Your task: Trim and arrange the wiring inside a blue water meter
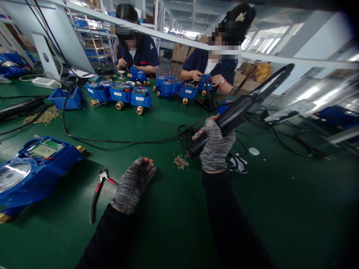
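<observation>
My right hand (pixel 215 144), in a grey knit glove, is closed round a black electric screwdriver (pixel 238 110). The tool's tip points down at a small pile of screws (pixel 181 162) on the green table. My left hand (pixel 134 184), gloved the same way, lies on the table with its fingers curled and pinched round several small screws. A blue water meter (pixel 33 170) with a clear dial cover and a small display lies at the left. Red-handled cutting pliers (pixel 97 192) lie between the meter and my left hand.
A black cable (pixel 112 141) runs across the green mat to coils beside my right hand. Several blue meters (pixel 130 95) with brass fittings stand in a row farther back. Two people in dark blue work on meters opposite. A blue bin (pixel 65 98) and loose screws lie at back left.
</observation>
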Demonstrator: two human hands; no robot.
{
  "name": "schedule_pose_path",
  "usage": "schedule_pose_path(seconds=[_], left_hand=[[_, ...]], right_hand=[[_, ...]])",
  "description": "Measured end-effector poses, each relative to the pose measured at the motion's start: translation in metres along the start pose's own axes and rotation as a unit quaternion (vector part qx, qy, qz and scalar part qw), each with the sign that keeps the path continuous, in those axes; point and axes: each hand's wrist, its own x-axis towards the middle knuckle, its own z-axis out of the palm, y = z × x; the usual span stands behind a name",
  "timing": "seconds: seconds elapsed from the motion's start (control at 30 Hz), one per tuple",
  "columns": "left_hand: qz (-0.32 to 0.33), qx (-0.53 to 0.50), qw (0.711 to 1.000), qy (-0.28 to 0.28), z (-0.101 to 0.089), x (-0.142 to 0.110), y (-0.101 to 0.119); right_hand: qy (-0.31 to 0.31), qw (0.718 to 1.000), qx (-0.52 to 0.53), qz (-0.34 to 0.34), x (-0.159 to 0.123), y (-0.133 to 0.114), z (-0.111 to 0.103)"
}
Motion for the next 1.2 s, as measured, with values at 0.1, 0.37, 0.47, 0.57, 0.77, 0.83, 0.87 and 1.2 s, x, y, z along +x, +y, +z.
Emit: schedule_pose_path(seconds=[0.1, 0.37, 0.47, 0.57, 0.77, 0.83, 0.87, 1.2], left_hand=[[-0.001, 0.022, 1.0, -0.001, -0.001, 0.002, -0.001], [-0.019, 0.058, 0.998, -0.03, -0.001, 0.003, -0.008], [-0.026, 0.067, 0.996, -0.043, -0.002, 0.003, -0.01], [-0.028, 0.071, 0.996, -0.052, -0.003, 0.003, -0.011], [-0.026, 0.073, 0.995, -0.06, -0.004, 0.004, -0.011], [-0.03, 0.076, 0.995, -0.059, -0.004, 0.006, -0.012], [-0.031, 0.078, 0.995, -0.058, -0.004, 0.007, -0.012], [-0.034, 0.099, 0.99, -0.089, -0.007, 0.007, -0.014]], right_hand=[[0.012, 1.0, 0.015, -0.011, 0.001, -0.008, 0.001], [0.04, 0.998, 0.048, -0.021, 0.005, -0.022, 0.002], [0.052, 0.997, 0.048, -0.024, 0.007, -0.022, 0.0], [0.069, 0.997, 0.041, -0.021, 0.01, -0.019, -0.002], [0.083, 0.995, 0.043, -0.021, 0.011, -0.017, -0.005], [0.084, 0.995, 0.049, -0.013, 0.011, -0.019, -0.006], [0.085, 0.995, 0.052, -0.008, 0.011, -0.019, -0.006], [0.098, 0.99, 0.096, 0.039, 0.013, -0.026, -0.006]])
